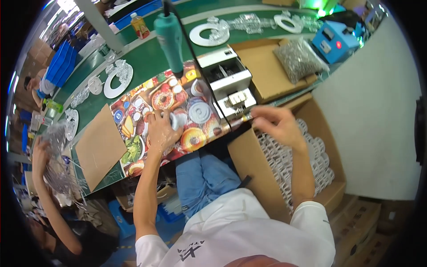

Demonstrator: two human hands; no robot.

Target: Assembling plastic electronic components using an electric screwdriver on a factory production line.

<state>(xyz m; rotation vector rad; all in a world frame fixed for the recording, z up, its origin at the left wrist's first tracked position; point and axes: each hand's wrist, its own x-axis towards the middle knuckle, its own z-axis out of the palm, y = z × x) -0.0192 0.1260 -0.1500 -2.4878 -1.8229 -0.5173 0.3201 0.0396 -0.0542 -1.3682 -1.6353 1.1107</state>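
Note:
My left hand (162, 132) is closed on a small white round plastic part (179, 119), held low over a mat printed with food pictures (129, 120). Just right of that part, a round grey-white disc shape (199, 111) shows on the mat; I cannot tell if it is printed or real. My right hand (281, 127) is beside the front corner of a white and black screw feeder (235, 100), fingertips drawn together; anything between them is too small to make out. Above the mat hangs a teal electric screwdriver (169, 40), tip down, its black cable curving past the feeder.
Right of my legs, an open carton (249, 173) holds many white plastic parts (318, 155). Behind the feeder, a cardboard tray (262, 75) carries a bag of small metal pieces (299, 60). White rings with clear parts (119, 80) lie along the green belt. A co-worker's arm (55, 213) is at left.

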